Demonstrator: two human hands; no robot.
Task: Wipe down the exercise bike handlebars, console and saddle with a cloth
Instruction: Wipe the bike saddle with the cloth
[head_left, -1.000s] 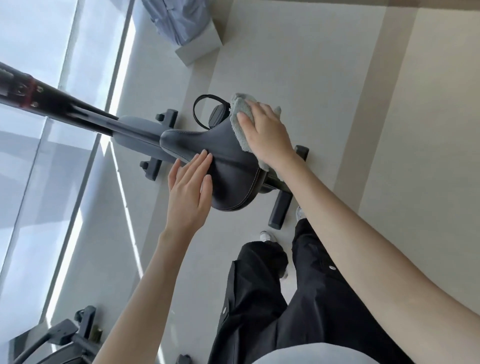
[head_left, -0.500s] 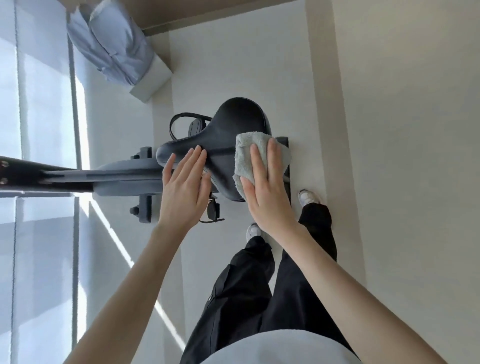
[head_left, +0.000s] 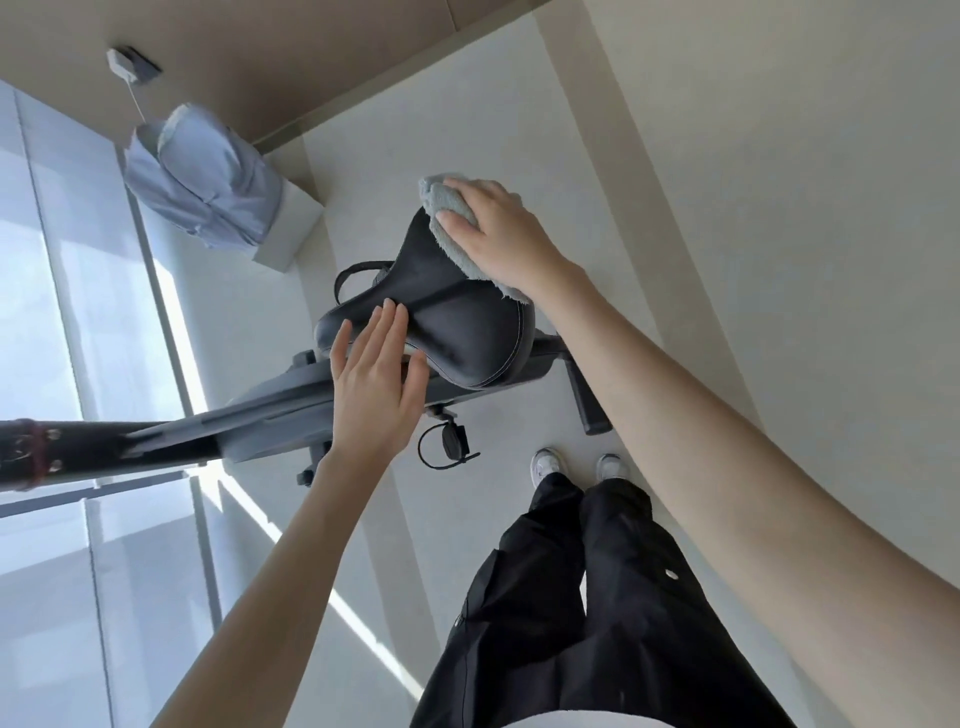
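And the cloth (head_left: 447, 200) has swept across! Half a second back it sat on the near flank of the saddle (head_left: 467, 322). Now the right hand (head_left: 498, 234) has it bunched at the far rear rim, fingers curled over it and pressing down. The left hand (head_left: 374, 384) stays flat, fingers straight, steadying the saddle's narrow front. The saddle top looks nearly covered. The handlebars and console are out of view, so nothing can be said of them.
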